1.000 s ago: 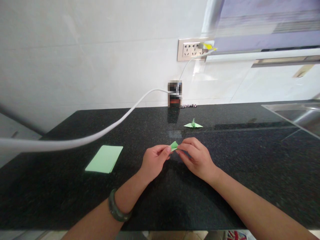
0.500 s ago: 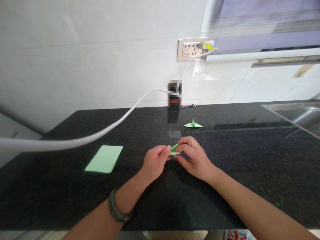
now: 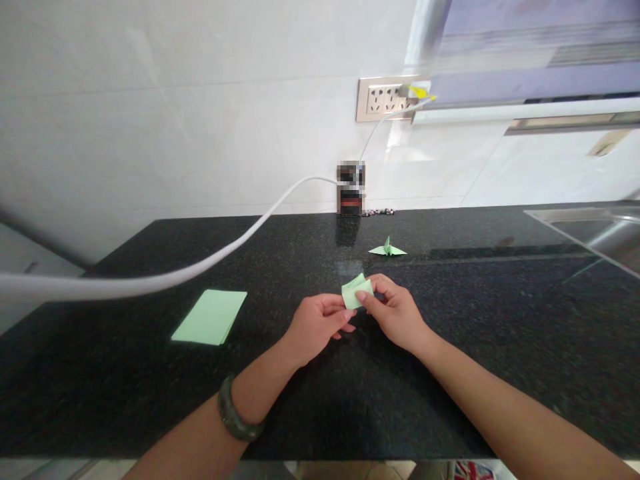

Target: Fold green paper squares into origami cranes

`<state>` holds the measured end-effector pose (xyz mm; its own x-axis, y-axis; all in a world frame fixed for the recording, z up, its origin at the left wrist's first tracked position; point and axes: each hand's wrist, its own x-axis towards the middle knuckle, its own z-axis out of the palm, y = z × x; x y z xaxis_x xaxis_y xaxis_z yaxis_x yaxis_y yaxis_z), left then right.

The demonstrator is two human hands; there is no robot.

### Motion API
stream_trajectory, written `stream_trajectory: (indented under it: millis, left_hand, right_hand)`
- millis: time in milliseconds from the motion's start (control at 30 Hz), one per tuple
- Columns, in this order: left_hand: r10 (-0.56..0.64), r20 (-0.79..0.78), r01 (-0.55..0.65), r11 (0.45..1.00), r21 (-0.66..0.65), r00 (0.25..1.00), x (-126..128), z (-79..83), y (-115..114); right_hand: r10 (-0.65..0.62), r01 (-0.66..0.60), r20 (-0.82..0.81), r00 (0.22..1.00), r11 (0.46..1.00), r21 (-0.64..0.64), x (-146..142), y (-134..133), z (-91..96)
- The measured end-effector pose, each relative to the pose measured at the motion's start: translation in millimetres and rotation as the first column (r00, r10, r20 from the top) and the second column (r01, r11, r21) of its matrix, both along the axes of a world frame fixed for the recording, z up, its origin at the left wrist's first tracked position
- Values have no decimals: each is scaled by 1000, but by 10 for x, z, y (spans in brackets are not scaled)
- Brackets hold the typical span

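Head camera view has your small folded piece of pale green paper (image 3: 353,299) at the middle of the clock face, held in front of you over the glossy black speckled stone counter (image 3: 305,420). Your right hand (image 3: 395,313), at three o'clock of it, pinches it with the thumb flat on the near face and the fingers behind. Your left hand (image 3: 313,330), toward eight o'clock, is half curled, its thumb and fingers at the paper's lower left edge; you cannot tell from here whether they grip or only touch. A dark green rounded bangle (image 3: 235,417) circles your left wrist.

Near your hands, at one o'clock, a pale green folded paper crane (image 3: 387,249) stands with its wings spread. Well apart, just below nine o'clock, lies your flat stack of pale green paper sheets (image 3: 210,318). At twelve o'clock a pixelated dark upright object (image 3: 351,190) stands by the white tiled wall (image 3: 200,133), a thin beaded strand (image 3: 380,212) just right of it. A white cable (image 3: 245,238) curves from nine o'clock to that object. Toward two o'clock sits a steel sink (image 3: 620,237).
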<state>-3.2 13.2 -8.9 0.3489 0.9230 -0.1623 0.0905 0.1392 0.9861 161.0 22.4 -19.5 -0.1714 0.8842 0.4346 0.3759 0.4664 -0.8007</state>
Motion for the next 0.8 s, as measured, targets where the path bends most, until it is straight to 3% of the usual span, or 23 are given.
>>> stream_trajectory:
  millis: [167,800]
  left_hand:
    - [50,-62,-47,997,61,997,4,-26,11]
    - [59,-62,-55,996,73,996,5,-15,10]
  right_hand:
    - [7,-8,-33,999,998,-55,-22,-20,-1]
    - [38,-39,-43,998,999,-13,-51,-74,56]
